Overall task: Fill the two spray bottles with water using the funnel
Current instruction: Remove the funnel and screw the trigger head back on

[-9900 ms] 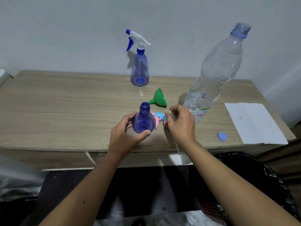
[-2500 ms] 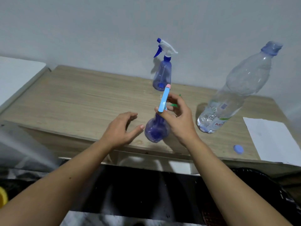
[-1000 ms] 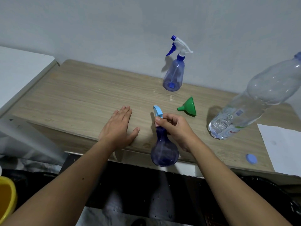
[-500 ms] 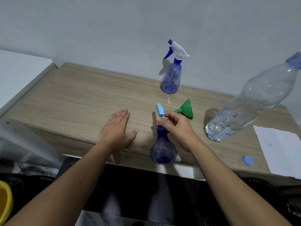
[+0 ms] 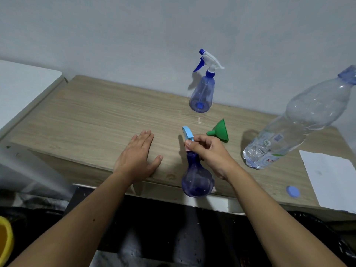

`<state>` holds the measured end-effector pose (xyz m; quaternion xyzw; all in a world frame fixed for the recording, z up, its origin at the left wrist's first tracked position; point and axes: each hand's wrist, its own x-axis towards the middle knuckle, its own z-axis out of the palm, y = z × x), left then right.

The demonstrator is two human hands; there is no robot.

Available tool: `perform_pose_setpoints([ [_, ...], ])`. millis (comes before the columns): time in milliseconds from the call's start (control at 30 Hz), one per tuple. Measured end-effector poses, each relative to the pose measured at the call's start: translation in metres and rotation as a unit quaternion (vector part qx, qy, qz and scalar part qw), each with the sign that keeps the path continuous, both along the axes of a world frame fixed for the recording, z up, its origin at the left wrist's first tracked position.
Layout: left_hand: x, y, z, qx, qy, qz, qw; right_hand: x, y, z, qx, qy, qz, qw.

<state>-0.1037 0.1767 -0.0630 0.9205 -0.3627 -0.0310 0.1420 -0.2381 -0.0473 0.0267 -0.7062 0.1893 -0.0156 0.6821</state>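
Note:
My right hand (image 5: 209,155) grips the light-blue and pink spray head (image 5: 187,134) on top of a round purple-blue spray bottle (image 5: 196,179), which stands upright by the table's front edge. My left hand (image 5: 137,157) lies flat and open on the wooden table (image 5: 92,124), a little left of that bottle. A second, taller blue spray bottle (image 5: 203,93) with a white and blue trigger head stands at the back near the wall. The green funnel (image 5: 219,130) lies on its side between the two spray bottles. A large clear water bottle (image 5: 300,120), uncapped, stands at the right.
A small blue cap (image 5: 292,191) lies near the front right edge, beside a white sheet of paper (image 5: 331,180). A white surface (image 5: 23,87) adjoins the table on the left. Something yellow (image 5: 4,241) shows at the lower left. A dark bin edge (image 5: 327,230) sits below the table at right.
Since ten seconds ago the spray head went from lying on the table to sitting on the round bottle under my right hand. My left hand left the bottle and now rests flat.

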Motion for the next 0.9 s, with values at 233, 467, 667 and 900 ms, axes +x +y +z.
perform_pose_setpoints([
  [233, 0.0, 0.0, 0.001, -0.001, 0.005, -0.001, 1.0, -0.002, -0.001, -0.001, 0.012, 0.023, 0.014, 1.0],
  [467, -0.001, -0.001, 0.003, -0.003, 0.011, 0.002, 1.0, -0.006, -0.001, 0.005, 0.006, -0.006, -0.014, 1.0],
  [667, -0.002, -0.001, 0.004, 0.001, 0.011, 0.003, 1.0, -0.007, -0.007, 0.016, -0.028, -0.035, -0.049, 0.998],
  [900, -0.006, -0.003, 0.009, -0.014, 0.028, 0.012, 0.999, -0.009, -0.01, 0.031, -0.096, -0.081, -0.096, 0.987],
])
